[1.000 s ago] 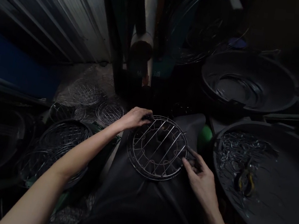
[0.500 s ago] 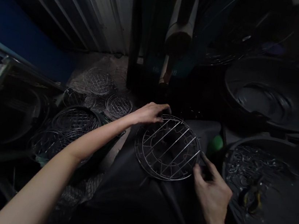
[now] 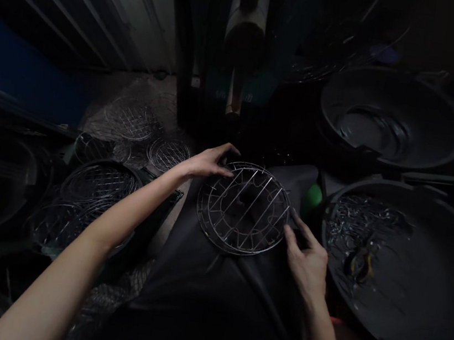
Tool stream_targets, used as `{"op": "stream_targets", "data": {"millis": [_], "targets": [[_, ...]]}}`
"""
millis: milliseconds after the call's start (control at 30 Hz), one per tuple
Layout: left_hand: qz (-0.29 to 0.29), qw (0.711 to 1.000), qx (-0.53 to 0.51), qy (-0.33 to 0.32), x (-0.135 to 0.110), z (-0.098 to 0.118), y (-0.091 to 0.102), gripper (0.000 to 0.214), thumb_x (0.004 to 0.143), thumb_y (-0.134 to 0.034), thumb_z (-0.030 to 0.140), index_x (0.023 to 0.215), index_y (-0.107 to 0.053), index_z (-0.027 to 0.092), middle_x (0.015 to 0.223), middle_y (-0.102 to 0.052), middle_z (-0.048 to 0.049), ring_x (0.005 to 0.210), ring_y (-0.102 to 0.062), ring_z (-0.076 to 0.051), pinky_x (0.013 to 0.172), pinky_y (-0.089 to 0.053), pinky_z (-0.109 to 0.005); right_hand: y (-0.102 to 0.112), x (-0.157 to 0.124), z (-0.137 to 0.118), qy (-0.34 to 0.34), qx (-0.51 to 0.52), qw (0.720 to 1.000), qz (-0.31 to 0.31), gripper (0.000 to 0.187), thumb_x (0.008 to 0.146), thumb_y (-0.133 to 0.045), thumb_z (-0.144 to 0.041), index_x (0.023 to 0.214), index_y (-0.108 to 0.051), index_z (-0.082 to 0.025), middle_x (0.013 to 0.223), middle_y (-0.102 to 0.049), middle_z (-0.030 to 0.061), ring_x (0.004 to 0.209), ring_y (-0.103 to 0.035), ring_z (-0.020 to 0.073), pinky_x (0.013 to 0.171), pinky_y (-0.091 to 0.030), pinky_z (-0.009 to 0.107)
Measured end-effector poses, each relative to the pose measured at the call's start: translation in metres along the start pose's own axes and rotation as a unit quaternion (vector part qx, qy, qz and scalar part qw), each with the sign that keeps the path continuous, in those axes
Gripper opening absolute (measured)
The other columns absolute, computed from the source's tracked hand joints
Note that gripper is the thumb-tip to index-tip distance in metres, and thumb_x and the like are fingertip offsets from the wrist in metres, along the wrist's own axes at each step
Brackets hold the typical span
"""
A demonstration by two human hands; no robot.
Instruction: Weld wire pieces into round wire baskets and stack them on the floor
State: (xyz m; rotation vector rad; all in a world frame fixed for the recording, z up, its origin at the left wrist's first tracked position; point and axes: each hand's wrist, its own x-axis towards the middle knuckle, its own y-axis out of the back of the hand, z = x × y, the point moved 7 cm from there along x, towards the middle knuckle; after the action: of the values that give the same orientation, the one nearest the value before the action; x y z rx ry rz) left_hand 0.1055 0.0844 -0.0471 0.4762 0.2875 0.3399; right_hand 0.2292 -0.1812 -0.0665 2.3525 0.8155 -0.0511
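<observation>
A round wire grill rack lies across the dark cloth on my lap. Parallel bars cross its top, and bent wire loops show around the ring beneath. At the rack's upper left edge is my left hand, its thumb and fingers apart, with the thumb by the rim. My right hand holds the rim at the right, thumb on the near side and fingers beyond it. Whether the left thumb presses on the wire is hard to see in the dim light.
Right of me, a wide black basin contains small wire pieces and pliers; another basin stands behind. A machine post hangs ahead. Wire racks fill a bin at left, and more racks lie on the floor.
The view has shifted, so everything appears further left and slightly higher. My left thumb and fingers have spread apart at the rim. My right hand stays at the right edge.
</observation>
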Motion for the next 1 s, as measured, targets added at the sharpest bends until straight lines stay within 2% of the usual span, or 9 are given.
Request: {"op": "stream_targets", "data": {"millis": [167, 300, 433, 600, 800, 900, 1000], "targets": [[-0.004, 1.0, 0.001, 0.012, -0.002, 0.005, -0.002, 0.039, 0.073, -0.067, 0.038, 0.105, -0.062, 0.017, 0.084, -0.062, -0.0006, 0.078, -0.056, -0.016, 0.071, -0.042, -0.025, 0.004, -0.001, -0.008, 0.024, -0.033, 0.999, 0.027, 0.051, 0.075, -0.056, -0.045, 0.114, -0.067, -0.012, 0.105, -0.069, 0.0115, 0.083, -0.066, 0.0222, 0.077, -0.051, 0.032], [0.003, 1.0, 0.013, 0.011, -0.004, 0.009, -0.001, 0.029, 0.074, -0.065, 0.033, 0.098, -0.068, 0.017, 0.089, -0.067, -0.0018, 0.085, -0.06, -0.017, 0.078, -0.043, -0.027, 0.004, 0.0, -0.016, 0.068, -0.048, 0.996, 0.04, 0.047, 0.079, -0.053, -0.042, 0.112, -0.067, -0.013, 0.105, -0.069, 0.0106, 0.087, -0.066, 0.0228, 0.08, -0.051, 0.033], [0.036, 0.999, 0.004, 0.029, -0.005, 0.008, 0.004, 0.034, 0.072, -0.066, 0.032, 0.102, -0.064, 0.016, 0.08, -0.064, 0.0, 0.076, -0.06, -0.015, 0.07, -0.043, -0.025, 0.003, 0.002, -0.017, 0.086, -0.042, 0.995, 0.042, 0.047, 0.08, -0.051, -0.043, 0.111, -0.068, -0.012, 0.104, -0.069, 0.0109, 0.085, -0.066, 0.0227, 0.078, -0.051, 0.032], [0.059, 0.998, -0.006, 0.037, -0.01, 0.006, 0.005, 0.031, 0.072, -0.066, 0.036, 0.097, -0.06, 0.018, 0.079, -0.061, 0.0012, 0.074, -0.058, -0.014, 0.068, -0.043, -0.024, 0.003, 0.0, -0.017, 0.074, -0.05, 0.995, 0.05, 0.046, 0.08, -0.049, -0.041, 0.113, -0.067, -0.013, 0.098, -0.07, 0.0099, 0.069, -0.063, 0.0183, 0.069, -0.051, 0.03], [0.074, 0.995, -0.007, 0.06, -0.015, 0.002, 0.003, 0.028, 0.072, -0.066, 0.041, 0.086, -0.063, 0.017, 0.08, -0.064, -0.0004, 0.075, -0.058, -0.015, 0.067, -0.043, -0.024, 0.002, -0.004, -0.022, 0.067, -0.075, 0.994, 0.038, 0.046, 0.083, -0.046, -0.037, 0.118, -0.063, -0.014, 0.066, -0.064, 0.0024, 0.047, -0.05, 0.0131, 0.058, -0.047, 0.028], [0.104, 0.992, 0.004, 0.077, -0.018, 0.002, 0.005, 0.027, 0.071, -0.068, 0.041, 0.083, -0.064, 0.017, 0.079, -0.066, -0.0008, 0.076, -0.059, -0.016, 0.068, -0.043, -0.024, 0.002, -0.005, -0.025, 0.072, -0.071, 0.994, 0.036, 0.045, 0.083, -0.045, -0.034, 0.118, -0.062, -0.013, 0.071, -0.065, 0.0033, 0.051, -0.052, 0.0131, 0.06, -0.047, 0.027], [0.106, 0.991, 0.013, 0.08, -0.02, 0.005, 0.003, 0.024, 0.073, -0.066, 0.04, 0.082, -0.065, 0.018, 0.081, -0.067, -0.0011, 0.078, -0.06, -0.017, 0.072, -0.043, -0.026, 0.001, -0.006, -0.024, 0.076, -0.073, 0.994, 0.031, 0.044, 0.083, -0.045, -0.034, 0.117, -0.063, -0.013, 0.076, -0.067, 0.0046, 0.052, -0.052, 0.0133, 0.06, -0.046, 0.027]]}}
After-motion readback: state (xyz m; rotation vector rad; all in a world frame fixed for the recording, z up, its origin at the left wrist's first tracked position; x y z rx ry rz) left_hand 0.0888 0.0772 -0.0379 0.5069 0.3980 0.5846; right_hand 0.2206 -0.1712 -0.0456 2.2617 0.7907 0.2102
